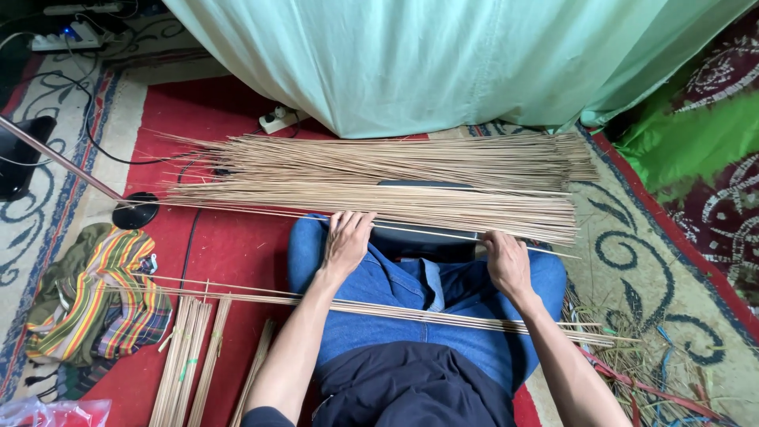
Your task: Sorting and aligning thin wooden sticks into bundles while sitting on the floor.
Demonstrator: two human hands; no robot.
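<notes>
Thin stick pinched between left hand and right hand.

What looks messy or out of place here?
Sticks fan out unevenly at their left ends. Scraps litter the carpet by the right knee. A striped cloth lies crumpled on the left.

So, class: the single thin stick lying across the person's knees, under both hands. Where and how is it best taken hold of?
Probably pinch the thin stick near its middle, from above, between the left hand and the right hand. It lies flat and level across the knees, long and slender, so a middle grip should balance it. The big bundle of sticks crowds its far side.
</notes>
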